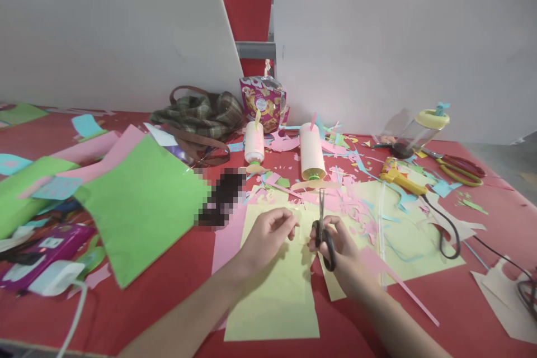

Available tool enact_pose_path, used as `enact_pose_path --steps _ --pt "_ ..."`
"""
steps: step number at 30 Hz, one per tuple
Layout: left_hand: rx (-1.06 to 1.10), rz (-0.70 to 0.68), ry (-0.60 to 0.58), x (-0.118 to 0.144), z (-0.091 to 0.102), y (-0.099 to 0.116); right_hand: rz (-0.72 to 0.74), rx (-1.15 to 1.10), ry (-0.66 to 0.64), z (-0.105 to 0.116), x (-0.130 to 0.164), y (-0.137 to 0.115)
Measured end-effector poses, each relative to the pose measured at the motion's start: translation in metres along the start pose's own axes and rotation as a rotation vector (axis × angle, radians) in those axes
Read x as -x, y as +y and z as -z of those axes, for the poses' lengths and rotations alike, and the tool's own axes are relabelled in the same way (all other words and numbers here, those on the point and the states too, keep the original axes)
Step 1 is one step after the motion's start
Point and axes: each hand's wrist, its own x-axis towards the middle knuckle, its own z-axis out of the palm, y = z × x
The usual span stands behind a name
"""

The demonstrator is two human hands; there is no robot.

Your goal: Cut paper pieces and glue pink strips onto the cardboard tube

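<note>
My right hand (342, 246) grips small black-handled scissors (322, 229), their blades pointing up and away from me. To its left, my left hand (268, 235) is closed with thumb and fingers pressed together; what it pinches, if anything, is too small to tell. Both hands are above pale yellow paper sheets (272, 313) on the red table. Beyond them stand two cream paper-covered cylinders, a smaller one (254, 142) and a larger one (311, 151), each with a paper strip sticking up on top.
Green foam-like sheet (146, 207) and pink paper lie at left, near a purple box (50, 254) and white charger. Paper scraps spread across the middle. At right are a yellow glue gun (403, 179) with its cord, large scissors (457, 168) and a clear jar (419, 131). White partitions (403, 56) stand behind.
</note>
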Motion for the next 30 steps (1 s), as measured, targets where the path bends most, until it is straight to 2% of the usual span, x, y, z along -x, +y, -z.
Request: enact_pose_path --steps 3,7,15,23,30 --pt "-0.041 -0.079 0.060 -0.009 0.007 0.013 0.038 -0.020 -0.111 -0.001 0.000 0.003" --pt "-0.050 -0.136 0.045 -0.019 0.008 0.024 0.067 0.034 -0.204 -0.003 0.001 -0.002" --pt "-0.180 -0.184 -0.026 -0.026 0.003 0.029 0.126 0.039 -0.157 -0.010 -0.005 -0.004" --pt "-0.214 -0.183 -0.071 -0.028 -0.001 0.029 0.130 0.008 -0.180 -0.006 -0.006 -0.002" --pt "-0.227 -0.210 -0.047 -0.030 0.000 0.024 0.117 0.004 -0.175 -0.002 -0.005 0.001"
